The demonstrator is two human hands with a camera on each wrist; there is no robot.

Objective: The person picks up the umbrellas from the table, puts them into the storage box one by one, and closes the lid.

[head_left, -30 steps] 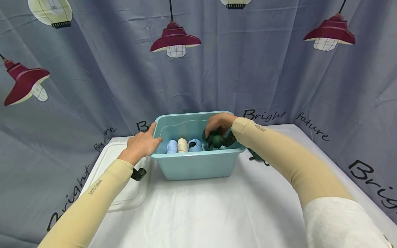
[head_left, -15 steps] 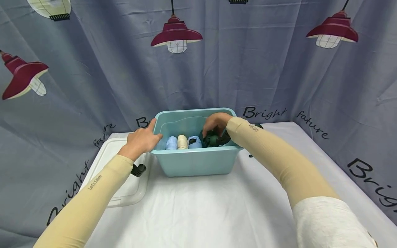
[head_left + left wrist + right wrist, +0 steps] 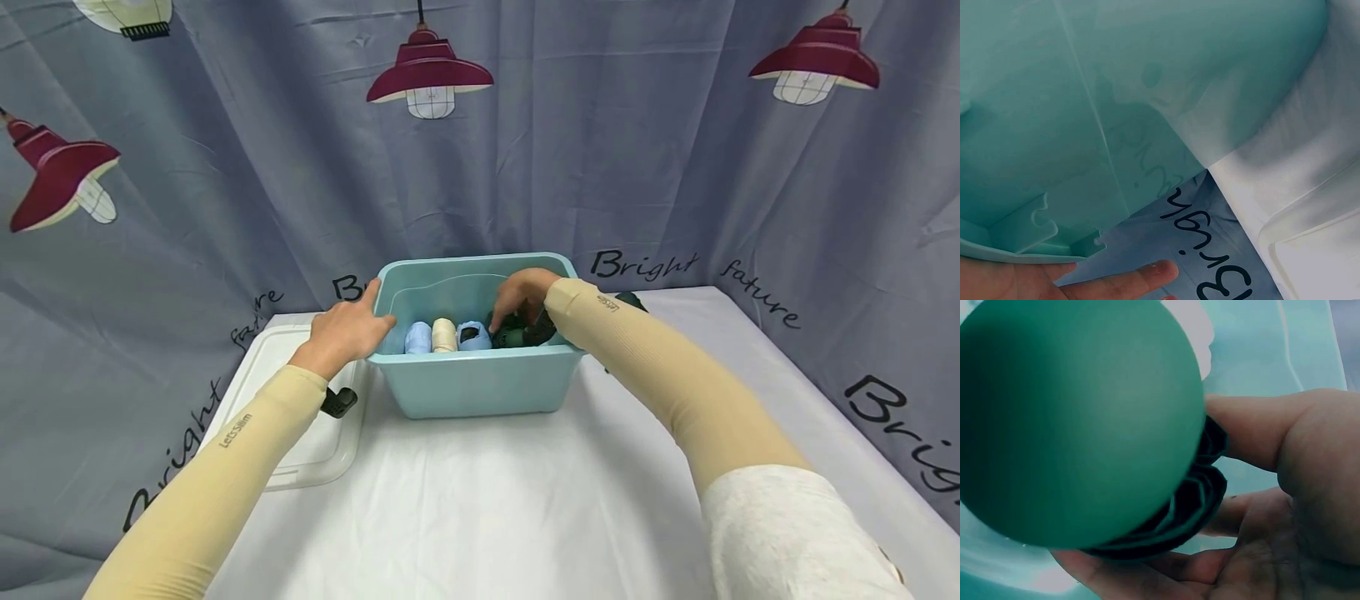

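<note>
Gripping a dark green bundle (image 3: 513, 337) inside the teal bin (image 3: 480, 383) with curled fingers of the right hand (image 3: 522, 292), in line with two blue rolls (image 3: 417, 338) and a cream roll (image 3: 444, 336). Touching the bin's left side with spread fingers of the left hand (image 3: 342, 335).

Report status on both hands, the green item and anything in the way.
Left hand at left end of bin. Right hand inside, gripping green item. Cream and blue rolls alongside; nothing visibly blocking.
</note>
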